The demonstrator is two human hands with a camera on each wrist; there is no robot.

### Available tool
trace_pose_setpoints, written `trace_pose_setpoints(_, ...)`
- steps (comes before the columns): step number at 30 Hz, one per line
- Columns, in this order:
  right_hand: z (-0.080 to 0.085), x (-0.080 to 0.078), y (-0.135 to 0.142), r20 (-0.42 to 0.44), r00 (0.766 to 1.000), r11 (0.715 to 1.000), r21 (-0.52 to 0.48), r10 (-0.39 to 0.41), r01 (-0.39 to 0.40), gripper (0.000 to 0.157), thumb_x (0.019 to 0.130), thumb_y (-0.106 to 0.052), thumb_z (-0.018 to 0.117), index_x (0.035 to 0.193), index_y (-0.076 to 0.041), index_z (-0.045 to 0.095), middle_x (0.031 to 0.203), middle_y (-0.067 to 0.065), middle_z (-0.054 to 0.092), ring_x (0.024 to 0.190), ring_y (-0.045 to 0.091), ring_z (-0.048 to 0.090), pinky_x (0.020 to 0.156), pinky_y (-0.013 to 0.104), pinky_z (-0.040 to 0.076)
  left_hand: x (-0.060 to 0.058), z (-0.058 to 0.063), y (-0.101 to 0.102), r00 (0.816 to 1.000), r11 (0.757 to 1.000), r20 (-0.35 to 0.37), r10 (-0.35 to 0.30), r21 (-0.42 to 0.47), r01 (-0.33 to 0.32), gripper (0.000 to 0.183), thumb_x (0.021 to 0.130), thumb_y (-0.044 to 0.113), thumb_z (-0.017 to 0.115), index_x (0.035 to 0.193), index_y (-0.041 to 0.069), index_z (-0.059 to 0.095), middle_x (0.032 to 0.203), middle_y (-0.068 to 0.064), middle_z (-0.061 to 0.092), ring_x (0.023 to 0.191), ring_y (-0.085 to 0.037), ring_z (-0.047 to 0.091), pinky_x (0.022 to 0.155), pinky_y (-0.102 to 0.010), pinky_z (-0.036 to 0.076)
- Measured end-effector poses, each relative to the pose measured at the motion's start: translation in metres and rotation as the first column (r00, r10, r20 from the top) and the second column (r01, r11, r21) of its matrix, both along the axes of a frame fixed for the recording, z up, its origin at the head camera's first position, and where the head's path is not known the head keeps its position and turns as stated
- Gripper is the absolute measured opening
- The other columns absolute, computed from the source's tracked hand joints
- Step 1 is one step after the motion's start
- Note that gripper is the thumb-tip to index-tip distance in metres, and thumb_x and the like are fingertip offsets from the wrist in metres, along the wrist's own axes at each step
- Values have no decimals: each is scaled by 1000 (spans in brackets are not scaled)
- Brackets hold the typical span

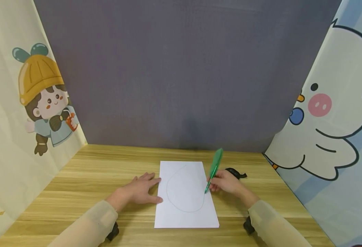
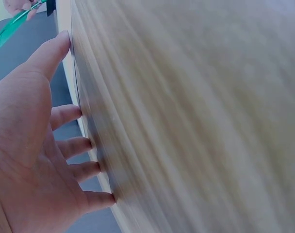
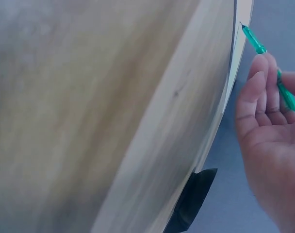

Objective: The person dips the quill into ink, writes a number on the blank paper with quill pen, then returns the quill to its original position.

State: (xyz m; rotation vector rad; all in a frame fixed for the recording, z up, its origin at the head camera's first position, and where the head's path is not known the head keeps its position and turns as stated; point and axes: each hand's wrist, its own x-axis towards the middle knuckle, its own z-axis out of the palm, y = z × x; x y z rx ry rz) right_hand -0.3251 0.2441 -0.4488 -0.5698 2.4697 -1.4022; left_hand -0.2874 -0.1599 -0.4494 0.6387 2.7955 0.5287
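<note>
A white sheet of paper (image 1: 184, 219) lies on the wooden table, bearing a thin curved pencil-like line that forms most of a rounded outline. My right hand (image 1: 225, 181) pinches a green feather-topped pen (image 1: 214, 166), its tip at the end of the line near the sheet's right edge. In the right wrist view the pen (image 3: 254, 40) shows between thumb and fingers. My left hand (image 1: 140, 189) lies with fingers spread, thumb and index finger touching the left edge of the paper. The left wrist view shows the same hand (image 2: 36, 136) with its fingers extended toward the tabletop.
A small black object (image 1: 235, 173) with a strap-like end lies behind my right hand on the wooden table (image 1: 106, 161). A dark grey panel (image 1: 181, 75) stands at the table's back. Printed cartoon curtains (image 1: 338, 103) flank both sides.
</note>
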Motion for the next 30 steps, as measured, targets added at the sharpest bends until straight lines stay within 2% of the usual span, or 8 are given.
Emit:
trace_pose_setpoints(10,0,-5,1,-30,998,998,34,-53,55,25,110,-10,58,116,9,73,91,15,78,83,23,74,71,32,64,1,1,0,1000,1000,-12,-2,-1,2,96,93,69,76,168,16,47,180,-22,29,167,-52,24,132,-77,18)
trace_pose_setpoints(15,-2,-8,2,-38,996,996,37,-78,80,26,111,-11,57,117,10,72,92,14,78,84,22,74,74,33,65,1,0,0,1000,1000,-15,-3,-1,3,96,93,69,76,167,15,47,179,-23,30,166,-52,25,132,-77,19)
trace_pose_setpoints(20,-2,-10,1,-55,993,993,53,-104,107,24,111,-12,58,117,6,73,93,12,78,83,21,74,75,34,66,1,0,0,1000,1000,-18,-2,-4,2,96,93,69,76,167,16,47,179,-22,30,166,-51,25,132,-77,19)
trace_pose_setpoints(30,-2,-15,-4,-63,988,988,54,-139,142,29,112,-11,55,123,10,70,95,13,78,86,20,75,78,33,66,0,-1,-1,1000,1000,-4,5,4,-5,97,93,71,75,168,17,46,180,-21,28,167,-50,23,134,-75,17)
